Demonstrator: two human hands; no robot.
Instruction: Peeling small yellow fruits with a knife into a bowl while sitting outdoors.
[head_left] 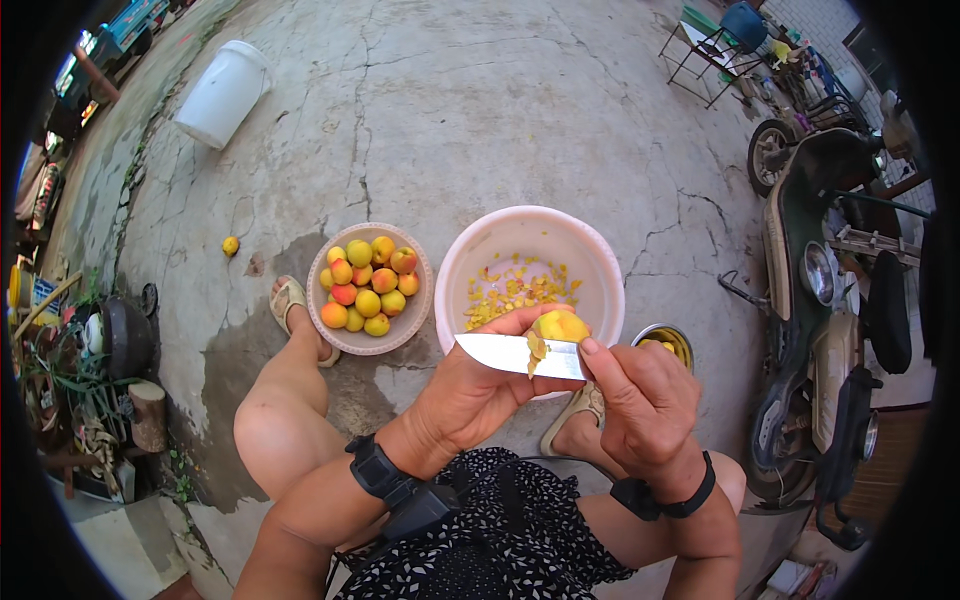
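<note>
My left hand (462, 392) is closed round a partly peeled yellow peach (562, 325). In my right hand (645, 395) is the handle of a knife (500, 355), its broad blade lying across the near side of the fruit and pointing left. A strip of peel (537, 350) clings to the blade. Both hands are over the near rim of a pale pink basin (612, 262), which has many bits of yellow peel (515, 285) scattered in it. To the right, a metal bowl (688, 340) with yellow pieces inside is partly hidden by my right hand.
A round basket-like bowl (335, 343) of red and yellow peaches stands left of the basin. One yellow fruit (231, 245) lies on the cracked concrete floor (480, 110). A white bucket (222, 95) rests at the far left. A scooter (835, 290) stands at the right, a plant (85, 375) at the left.
</note>
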